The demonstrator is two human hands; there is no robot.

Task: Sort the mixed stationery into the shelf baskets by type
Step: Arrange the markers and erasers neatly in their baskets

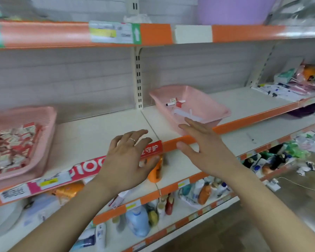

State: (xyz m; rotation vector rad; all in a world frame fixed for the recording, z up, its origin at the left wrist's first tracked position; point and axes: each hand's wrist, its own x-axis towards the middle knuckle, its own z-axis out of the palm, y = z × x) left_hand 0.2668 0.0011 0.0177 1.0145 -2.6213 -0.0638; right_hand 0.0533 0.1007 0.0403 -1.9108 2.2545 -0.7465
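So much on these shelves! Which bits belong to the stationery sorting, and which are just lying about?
For the job: left pink basket, full of small boxes; right pink basket; mixed stationery pile.
Just lying about: purple tub; orange bottle; blue bottle.

Two pink baskets and two hands are visible.
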